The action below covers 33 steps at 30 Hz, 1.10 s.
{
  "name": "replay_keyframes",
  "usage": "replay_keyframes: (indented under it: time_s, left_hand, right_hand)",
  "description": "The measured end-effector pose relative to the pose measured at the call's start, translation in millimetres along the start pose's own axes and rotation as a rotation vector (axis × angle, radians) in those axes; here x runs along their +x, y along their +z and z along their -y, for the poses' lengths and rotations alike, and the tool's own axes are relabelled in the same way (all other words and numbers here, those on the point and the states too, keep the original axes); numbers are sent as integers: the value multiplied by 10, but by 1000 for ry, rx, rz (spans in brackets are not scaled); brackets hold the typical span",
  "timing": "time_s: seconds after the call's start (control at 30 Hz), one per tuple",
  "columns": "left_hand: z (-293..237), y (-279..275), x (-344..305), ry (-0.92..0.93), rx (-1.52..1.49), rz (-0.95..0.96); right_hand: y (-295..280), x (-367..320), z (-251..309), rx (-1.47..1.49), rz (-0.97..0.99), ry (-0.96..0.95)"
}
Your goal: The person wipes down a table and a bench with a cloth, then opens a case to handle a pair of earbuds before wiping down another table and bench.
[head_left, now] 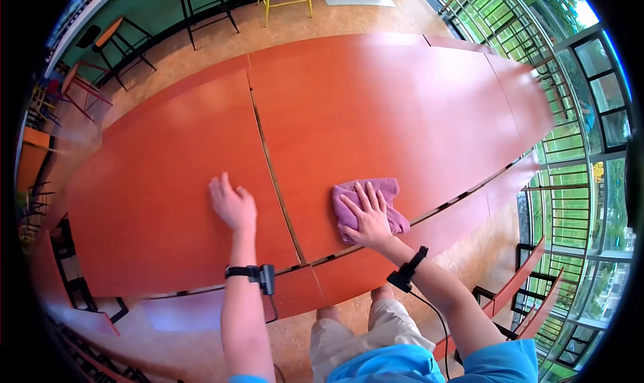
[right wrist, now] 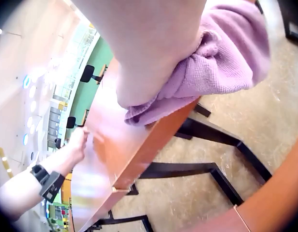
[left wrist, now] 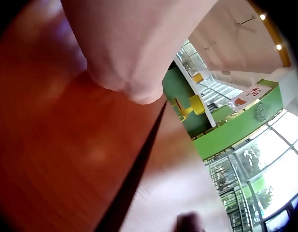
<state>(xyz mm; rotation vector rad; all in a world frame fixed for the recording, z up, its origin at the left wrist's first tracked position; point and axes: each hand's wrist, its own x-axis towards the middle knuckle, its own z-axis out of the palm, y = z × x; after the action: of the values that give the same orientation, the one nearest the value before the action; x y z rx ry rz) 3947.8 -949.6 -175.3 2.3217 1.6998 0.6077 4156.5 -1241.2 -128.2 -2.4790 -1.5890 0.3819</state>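
A pink-purple cloth point(head_left: 369, 188) lies folded and creased on the reddish-brown tabletop point(head_left: 201, 128), near its front edge. My right hand point(head_left: 365, 215) rests on it palm down, fingers spread and straight. In the right wrist view the cloth point(right wrist: 226, 53) bunches beside the hand and overlaps the table edge. To the left of the seam, my left hand point(head_left: 235, 205) is over the tabletop with loosely bent fingers and holds nothing. The left wrist view shows only the near part of this hand point(left wrist: 134, 63); its fingers are hidden.
A dark seam point(head_left: 268, 158) runs between the table panels. Along the front lies a lower bench point(head_left: 349, 279). Stools point(head_left: 121, 41) stand by the far green wall, and a railing point(head_left: 567, 175) with windows lines the right side. Dark metal legs point(right wrist: 187, 168) show under the table edge.
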Motion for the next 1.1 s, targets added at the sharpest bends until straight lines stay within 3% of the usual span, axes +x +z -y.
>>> replay_keyframes:
  time_s: [0.13, 0.3, 0.63, 0.73, 0.87, 1.0, 1.03, 1.1]
  left_hand:
    - [408, -39, 39, -51, 245, 84]
    - [274, -44, 70, -96, 256, 114]
    - [334, -22, 85, -80, 281, 135]
    - [424, 35, 69, -60, 284, 120]
    - [362, 33, 84, -77, 255, 109]
    - [403, 56, 39, -68, 239, 94]
    - [406, 55, 51, -65, 229, 83]
    - [405, 63, 60, -68, 228, 79]
  right_hand:
    - [-56, 571, 15, 54, -66, -39]
    - [-102, 1342, -191, 55, -137, -41]
    - [-230, 3880, -1080, -7, -386, -88]
    - [-242, 4336, -1392, -87, -439, -103]
    - [-355, 4509, -2125, -235, -369, -164]
    - [-471, 3974, -2798, -200, -413, -130]
    - [-573, 3660, -2924, -523, -369, -289]
    - [-565, 3178, -3231, -559, -414, -346]
